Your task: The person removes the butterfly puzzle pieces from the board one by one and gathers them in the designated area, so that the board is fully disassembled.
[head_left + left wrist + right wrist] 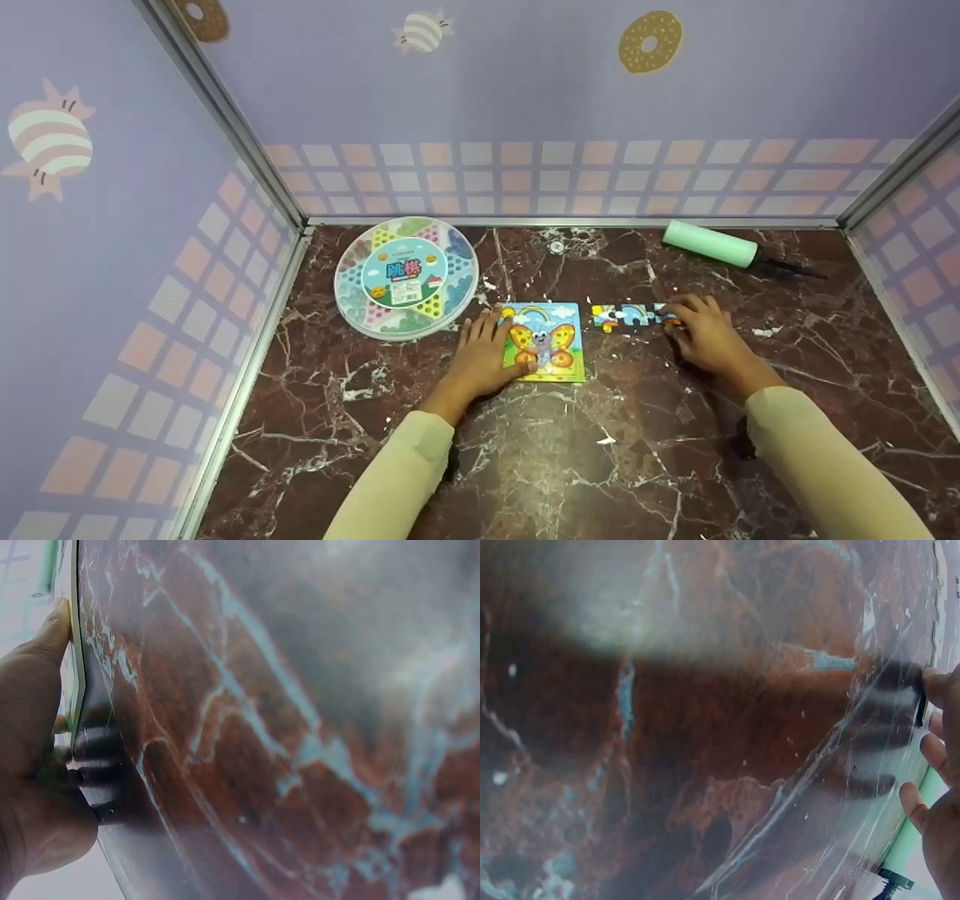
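A square butterfly puzzle board [551,337] lies flat on the table. My left hand [484,356] rests along its left side, fingers stretched out and thumb over the picture; in the left wrist view the thumb [54,630] presses against the board's edge. To the right of the board, jigsaw pieces [634,315] with a rainbow and sky lie in a short row. My right hand [705,334] pinches a puzzle piece [661,311] at the row's right end between thumb and fingers, partly covering it. In the right wrist view the other fingers [911,799] hover just over the table.
A round Chinese checkers set [405,277] lies at the back left. A pale green cylinder with a black end [709,244] lies at the back right. Near the back wall is a small round chip [556,247]. Printed walls border the marbled table [600,465].
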The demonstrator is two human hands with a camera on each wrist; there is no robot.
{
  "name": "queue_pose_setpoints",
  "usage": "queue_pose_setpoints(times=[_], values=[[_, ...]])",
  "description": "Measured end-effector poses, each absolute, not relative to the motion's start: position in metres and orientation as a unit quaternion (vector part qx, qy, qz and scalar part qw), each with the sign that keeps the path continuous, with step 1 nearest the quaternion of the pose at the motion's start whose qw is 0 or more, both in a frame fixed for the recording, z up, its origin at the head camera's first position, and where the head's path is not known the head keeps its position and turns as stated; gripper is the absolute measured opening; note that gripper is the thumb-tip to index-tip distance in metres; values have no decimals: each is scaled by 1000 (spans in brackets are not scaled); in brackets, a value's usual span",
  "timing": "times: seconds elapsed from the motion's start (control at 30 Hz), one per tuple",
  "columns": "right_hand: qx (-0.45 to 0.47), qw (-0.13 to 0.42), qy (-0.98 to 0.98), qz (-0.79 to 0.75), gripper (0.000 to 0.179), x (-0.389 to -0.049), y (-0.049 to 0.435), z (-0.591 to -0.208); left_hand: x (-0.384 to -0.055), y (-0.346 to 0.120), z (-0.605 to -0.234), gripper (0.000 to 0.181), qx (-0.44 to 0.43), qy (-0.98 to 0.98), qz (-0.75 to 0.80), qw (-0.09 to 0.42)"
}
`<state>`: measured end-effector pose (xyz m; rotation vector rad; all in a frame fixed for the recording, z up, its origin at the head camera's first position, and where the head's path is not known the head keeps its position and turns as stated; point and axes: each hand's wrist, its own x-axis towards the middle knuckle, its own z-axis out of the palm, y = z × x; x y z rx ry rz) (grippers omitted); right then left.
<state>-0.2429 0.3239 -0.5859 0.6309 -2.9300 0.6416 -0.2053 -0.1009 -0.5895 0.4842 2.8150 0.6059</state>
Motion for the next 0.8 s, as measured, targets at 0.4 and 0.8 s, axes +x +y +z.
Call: queue_pose_setpoints(times=[0.4,0.8], values=[[221,48,-953,200,23,-242,326,-585,-205,-99,-589,101,162,959,203,108],[236,69,-949,198,24,-241,327,-586,-205,-99,-589,99,166,958,208,105]])
